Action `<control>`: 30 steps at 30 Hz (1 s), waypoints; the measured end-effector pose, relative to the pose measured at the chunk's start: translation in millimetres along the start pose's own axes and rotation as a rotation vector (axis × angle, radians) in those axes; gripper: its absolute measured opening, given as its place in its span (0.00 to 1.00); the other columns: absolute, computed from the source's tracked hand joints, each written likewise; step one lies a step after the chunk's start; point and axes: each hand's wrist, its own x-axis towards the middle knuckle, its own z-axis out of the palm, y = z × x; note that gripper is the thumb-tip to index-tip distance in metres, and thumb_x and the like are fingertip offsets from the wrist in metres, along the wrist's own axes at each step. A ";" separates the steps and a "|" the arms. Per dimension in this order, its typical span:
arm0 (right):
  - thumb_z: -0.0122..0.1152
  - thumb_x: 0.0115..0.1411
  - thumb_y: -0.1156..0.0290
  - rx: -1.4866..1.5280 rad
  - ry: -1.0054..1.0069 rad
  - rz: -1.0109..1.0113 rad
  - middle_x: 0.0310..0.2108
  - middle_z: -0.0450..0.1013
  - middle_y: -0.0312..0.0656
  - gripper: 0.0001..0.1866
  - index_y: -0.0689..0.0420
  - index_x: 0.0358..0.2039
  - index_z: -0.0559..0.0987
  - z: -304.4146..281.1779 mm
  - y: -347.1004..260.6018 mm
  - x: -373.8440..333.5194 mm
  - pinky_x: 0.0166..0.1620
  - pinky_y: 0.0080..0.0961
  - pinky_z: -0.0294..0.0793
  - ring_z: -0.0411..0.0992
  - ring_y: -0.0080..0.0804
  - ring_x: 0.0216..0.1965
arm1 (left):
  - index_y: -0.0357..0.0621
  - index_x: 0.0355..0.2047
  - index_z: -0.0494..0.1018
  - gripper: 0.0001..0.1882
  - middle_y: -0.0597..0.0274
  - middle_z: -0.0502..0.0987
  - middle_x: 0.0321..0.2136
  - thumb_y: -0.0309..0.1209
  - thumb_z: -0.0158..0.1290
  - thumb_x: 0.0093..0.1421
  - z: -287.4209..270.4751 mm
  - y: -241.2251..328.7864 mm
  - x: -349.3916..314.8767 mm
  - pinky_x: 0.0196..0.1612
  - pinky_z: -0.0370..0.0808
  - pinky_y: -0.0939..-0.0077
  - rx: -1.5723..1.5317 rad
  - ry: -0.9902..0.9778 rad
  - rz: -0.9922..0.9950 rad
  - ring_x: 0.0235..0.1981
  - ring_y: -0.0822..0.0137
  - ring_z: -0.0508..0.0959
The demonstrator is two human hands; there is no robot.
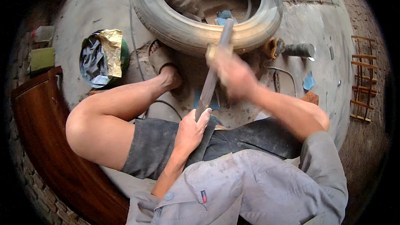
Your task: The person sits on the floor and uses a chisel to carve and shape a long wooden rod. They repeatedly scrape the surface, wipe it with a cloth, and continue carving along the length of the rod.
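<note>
A long grey rod [208, 85] slants from my lap up to the near side of a dusty tyre [183, 33], its far end resting on or just over the rim. My left hand [191, 130] is closed round the rod's lower end. Higher up, my right hand [235, 75] is blurred by motion and curled at the rod. A pale yellowish piece [211, 55] shows at its fingers, against the rod; its kind is too smeared to tell. Under the rod, blue scraps [214, 100] lie on the floor between my legs.
Right of the tyre lies a corded power tool [298, 50], with a blue scrap [308, 81] nearby. On the left stand a round container [92, 60] of crumpled sheets and a curved dark wooden panel [54, 141]. Slatted wooden frames [363, 79] are at the far right.
</note>
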 end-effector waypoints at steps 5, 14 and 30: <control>0.54 0.61 0.75 0.055 0.003 0.296 0.60 0.67 0.60 0.23 0.71 0.56 0.71 12.7 85.1 32.5 0.66 0.43 0.65 0.64 0.58 0.65 | 0.37 0.34 0.72 0.21 0.66 0.69 0.19 0.46 0.50 0.71 1.7 -3.1 -2.4 0.22 0.66 0.75 -0.094 0.023 0.088 0.18 0.75 0.67; 0.61 0.51 0.73 0.299 -0.063 0.015 0.51 0.74 0.58 0.20 0.65 0.46 0.77 -33.5 -75.3 7.1 0.64 0.44 0.70 0.71 0.51 0.60 | 0.33 0.43 0.73 0.15 0.66 0.77 0.25 0.35 0.57 0.66 5.7 -11.1 -9.5 0.32 0.74 0.76 -0.059 0.192 0.380 0.25 0.69 0.77; 0.53 0.53 0.79 -0.010 -0.182 0.212 0.51 0.73 0.61 0.20 0.68 0.48 0.76 -28.1 65.1 25.3 0.61 0.40 0.72 0.72 0.55 0.56 | 0.40 0.42 0.66 0.15 0.37 0.79 0.29 0.35 0.58 0.63 17.8 -6.3 -17.8 0.34 0.73 0.43 0.369 0.357 0.311 0.33 0.34 0.79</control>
